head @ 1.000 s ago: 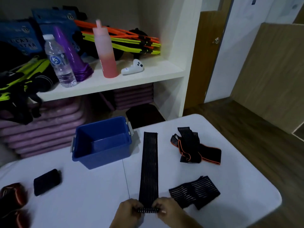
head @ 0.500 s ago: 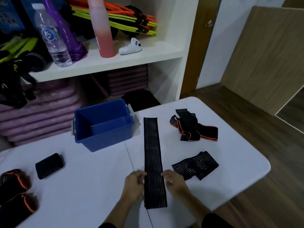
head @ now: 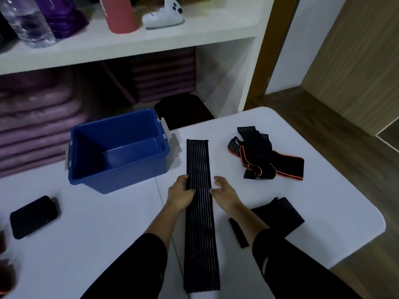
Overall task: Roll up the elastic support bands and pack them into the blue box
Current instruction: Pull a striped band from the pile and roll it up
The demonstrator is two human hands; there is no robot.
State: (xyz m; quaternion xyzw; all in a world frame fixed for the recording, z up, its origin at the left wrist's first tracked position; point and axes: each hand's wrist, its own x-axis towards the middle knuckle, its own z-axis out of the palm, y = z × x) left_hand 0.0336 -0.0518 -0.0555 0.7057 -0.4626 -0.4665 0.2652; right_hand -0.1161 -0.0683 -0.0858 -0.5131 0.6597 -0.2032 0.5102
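Observation:
A long black ribbed elastic band (head: 199, 214) lies flat and straight down the middle of the white table (head: 103, 223). My left hand (head: 181, 192) grips its left edge about a third of the way down. My right hand (head: 223, 193) hovers at the right edge with fingers loosely curled, holding nothing. The blue box (head: 117, 151) stands open and looks empty, left of the band's far end. A tangled black band with orange trim (head: 264, 157) lies to the right. A folded black striped band (head: 280, 214) sits beside my right forearm.
A black pad (head: 33, 215) lies at the table's left. A small black strip (head: 238, 233) lies under my right forearm. Behind the table a white shelf (head: 129, 39) holds bottles and a white controller (head: 163, 15), with purple mats stacked below. The table's right edge drops to wooden floor.
The band's near end, which both hands pinched a second ago, now lies flat. Both hands have slid along the band's edges toward its far end, and the view has tilted down.

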